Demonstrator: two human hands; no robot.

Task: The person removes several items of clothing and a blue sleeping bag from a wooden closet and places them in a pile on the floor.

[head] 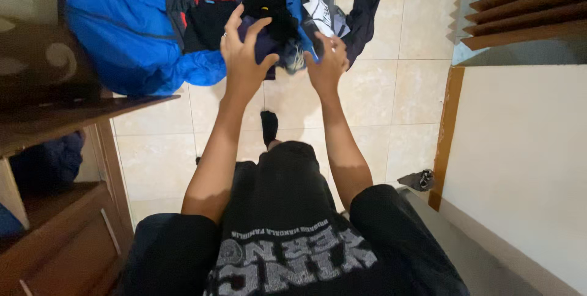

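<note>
Both arms reach forward over a tiled floor (379, 100) to a heap of clothes (244, 8). The left hand (243, 57) grips a dark purple garment (264, 45) at the near edge of the heap, fingers curled over its top and thumb spread. The right hand (327, 63) is laid on the same bundle, fingers partly bent; whether it actually pinches the cloth cannot be told from this angle. The garment is bunched between the hands, so its long axis appears to run roughly left to right across the view. A blue jacket (128, 27) lies to the left, touching the heap. A wooden cabinet (55, 149) stands at the far left. One dark sock (269, 126) lies apart on the tiles, nearer the person.
</note>
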